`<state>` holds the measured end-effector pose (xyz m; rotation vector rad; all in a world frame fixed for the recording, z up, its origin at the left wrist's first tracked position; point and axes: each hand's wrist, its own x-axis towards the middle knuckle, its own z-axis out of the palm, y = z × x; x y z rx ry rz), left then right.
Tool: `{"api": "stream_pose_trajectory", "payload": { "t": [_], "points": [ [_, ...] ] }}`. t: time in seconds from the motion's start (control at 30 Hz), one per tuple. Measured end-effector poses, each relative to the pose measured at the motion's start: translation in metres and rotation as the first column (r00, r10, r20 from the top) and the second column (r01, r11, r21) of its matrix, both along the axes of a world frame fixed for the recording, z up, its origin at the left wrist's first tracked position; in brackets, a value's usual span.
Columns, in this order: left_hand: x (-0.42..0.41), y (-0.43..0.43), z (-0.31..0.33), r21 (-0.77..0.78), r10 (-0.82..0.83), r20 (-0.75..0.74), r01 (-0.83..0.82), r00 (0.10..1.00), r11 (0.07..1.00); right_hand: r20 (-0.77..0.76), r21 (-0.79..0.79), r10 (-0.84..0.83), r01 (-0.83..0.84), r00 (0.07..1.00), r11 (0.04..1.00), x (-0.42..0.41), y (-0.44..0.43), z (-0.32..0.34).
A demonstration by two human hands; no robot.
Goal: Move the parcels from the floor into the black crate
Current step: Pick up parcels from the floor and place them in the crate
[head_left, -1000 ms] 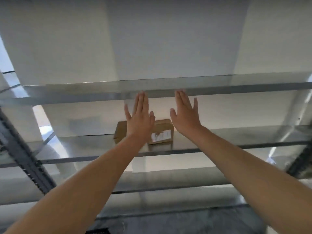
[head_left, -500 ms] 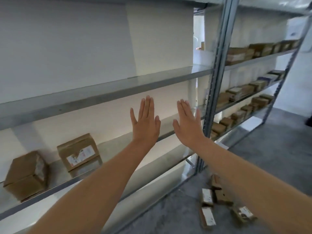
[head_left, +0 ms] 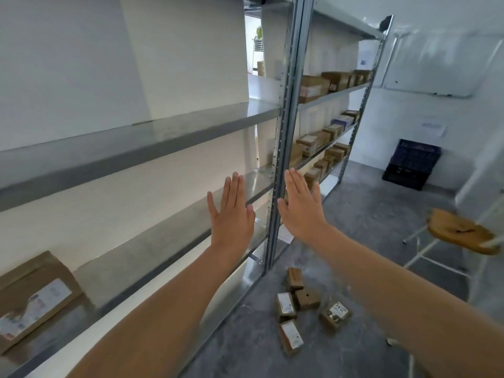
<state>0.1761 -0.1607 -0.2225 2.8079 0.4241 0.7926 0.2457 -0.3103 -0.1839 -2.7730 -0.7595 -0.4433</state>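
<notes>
In the head view, the left hand (head_left: 231, 214) and the right hand (head_left: 300, 211) were raised flat, fingers straight, holding nothing, likely a ready pose. The parcels (head_left: 302, 309) lay clustered on the near floor. The black crate (head_left: 403, 177) stood far right by the wall, its inside hidden.

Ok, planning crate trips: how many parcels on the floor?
5 parcels by the shelf upright: one farthest, two side by side, one rightmost, one nearest. The right arm may hide more.
</notes>
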Motion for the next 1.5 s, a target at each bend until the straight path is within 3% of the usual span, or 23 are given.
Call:
{"api": "stream_pose_trajectory", "payload": {
  "t": [0.3,0.5,0.7,1.0,1.3,1.5],
  "points": [
    [0.037,0.043,-0.015,0.003,-0.14,0.013,0.14,0.99,0.99,-0.074,0.003,-0.129,0.13,0.989,0.992,0.013,0.017,-0.012],
    [0.055,0.018,-0.034,-0.029,-0.239,-0.014,0.238,0.971,0.971,-0.092,-0.022,-0.219,0.218,0.971,0.976,0.015,-0.008,-0.037],
    [0.084,-0.015,-0.041,0.033,-0.319,-0.038,0.32,0.947,0.947,-0.124,-0.011,-0.307,0.308,0.944,0.951,0.041,-0.044,-0.052],
    [0.133,-0.077,-0.053,-0.002,-0.322,-0.108,0.323,0.941,0.946,-0.25,-0.02,-0.233,0.235,0.94,0.972,0.092,-0.11,-0.071],
    [0.176,-0.158,-0.099,-0.02,-0.292,-0.225,0.295,0.929,0.955,-0.473,-0.02,-0.212,0.23,0.855,0.973,0.147,-0.199,-0.132],
    [0.191,-0.203,-0.121,-0.07,-0.279,-0.267,0.27,0.922,0.96,-0.529,-0.054,-0.213,0.218,0.821,0.974,0.173,-0.248,-0.166]
  ]
}}
